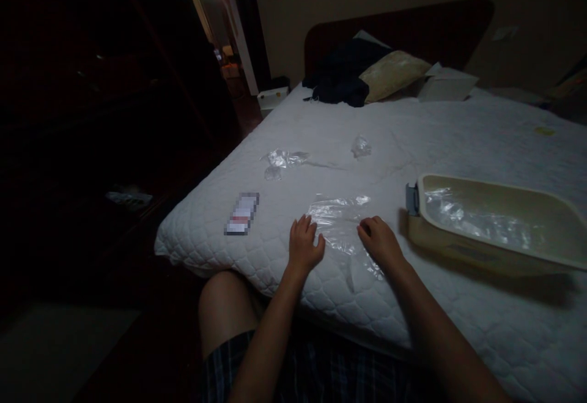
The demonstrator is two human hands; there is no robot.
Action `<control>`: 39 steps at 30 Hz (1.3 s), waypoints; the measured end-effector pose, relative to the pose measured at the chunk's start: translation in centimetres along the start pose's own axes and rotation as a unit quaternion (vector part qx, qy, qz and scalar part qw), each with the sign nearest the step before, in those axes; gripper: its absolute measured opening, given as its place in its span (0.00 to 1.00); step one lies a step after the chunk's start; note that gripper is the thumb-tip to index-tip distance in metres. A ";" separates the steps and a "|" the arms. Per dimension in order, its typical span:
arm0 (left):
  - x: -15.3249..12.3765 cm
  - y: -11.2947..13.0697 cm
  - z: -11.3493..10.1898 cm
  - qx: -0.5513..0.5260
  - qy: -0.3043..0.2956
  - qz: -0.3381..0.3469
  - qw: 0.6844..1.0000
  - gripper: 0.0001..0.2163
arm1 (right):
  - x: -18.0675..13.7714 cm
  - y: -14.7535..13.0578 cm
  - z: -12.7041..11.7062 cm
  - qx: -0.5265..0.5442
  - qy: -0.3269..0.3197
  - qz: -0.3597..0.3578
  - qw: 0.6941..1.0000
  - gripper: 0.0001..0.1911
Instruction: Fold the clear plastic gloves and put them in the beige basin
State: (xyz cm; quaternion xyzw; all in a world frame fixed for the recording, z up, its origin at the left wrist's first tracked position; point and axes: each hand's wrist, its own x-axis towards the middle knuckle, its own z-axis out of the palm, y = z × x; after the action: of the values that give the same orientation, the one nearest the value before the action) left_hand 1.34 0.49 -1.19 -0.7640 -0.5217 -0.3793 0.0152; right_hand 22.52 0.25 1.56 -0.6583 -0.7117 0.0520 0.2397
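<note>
A clear plastic bag (339, 222) lies spread out on the white quilted mattress, shiny and wrinkled. At its left edge rests my left hand (304, 245), palm down with the fingers stretched out and the thumb apart. My right hand (380, 241) is at the bag's right edge, its fingers curled toward the thumb in a pinch on the film; the exact contact is hard to see. Farther back lie a crumpled piece of clear plastic (285, 158), a small plastic wad (273, 173) and another crumpled plastic piece (361, 147).
Right of my hands stands a beige plastic bin (458, 250) with a grey latch and clear plastic inside. A blurred-out phone (242, 214) lies on the mattress (197, 232) at left. Dark cloth (342, 79) and a yellowish pillow (394, 74) sit by the headboard (440, 24).
</note>
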 end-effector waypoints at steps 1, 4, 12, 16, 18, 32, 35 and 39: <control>0.0 -0.1 0.1 -0.004 0.005 -0.007 1.000 0.13 | -0.2 0.1 -0.3 -0.006 -0.006 0.004 1.000 0.10; -0.1 -0.6 0.4 -0.020 0.037 -0.047 0.998 0.15 | -0.7 0.1 -1.1 -0.035 -0.034 0.019 0.999 0.11; -0.1 -1.1 0.4 -0.082 0.106 -0.109 0.985 0.11 | -2.5 -2.7 -3.7 -0.156 -0.142 0.055 0.976 0.14; -0.2 -0.8 0.1 -0.076 0.125 -0.058 0.988 0.13 | -1.6 -3.8 -5.5 -0.171 -0.128 0.013 0.977 0.14; -0.2 -0.6 -0.1 -0.075 0.089 0.028 0.993 0.14 | -0.6 -4.0 -6.3 -0.182 -0.088 -0.025 0.979 0.13; 0.2 0.1 -0.6 -0.045 -0.047 0.066 0.996 0.07 | 4.0 -1.6 1.5 0.049 -0.135 -0.006 0.990 0.09; 0.3 -0.2 -0.7 -0.030 -0.030 0.044 0.998 0.06 | 3.7 -2.3 1.0 0.030 -0.143 -0.013 0.989 0.09; 0.8 -1.4 -1.7 -0.011 -0.065 0.070 0.995 0.09 | 3.2 -3.2 0.3 0.049 -0.148 -0.034 0.987 0.09</control>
State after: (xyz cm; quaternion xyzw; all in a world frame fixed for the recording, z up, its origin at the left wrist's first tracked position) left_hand -0.61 0.99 -0.03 -0.8218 -0.4627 -0.3324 -0.0012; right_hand 19.42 3.02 3.41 -0.6064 -0.7579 0.1754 0.1649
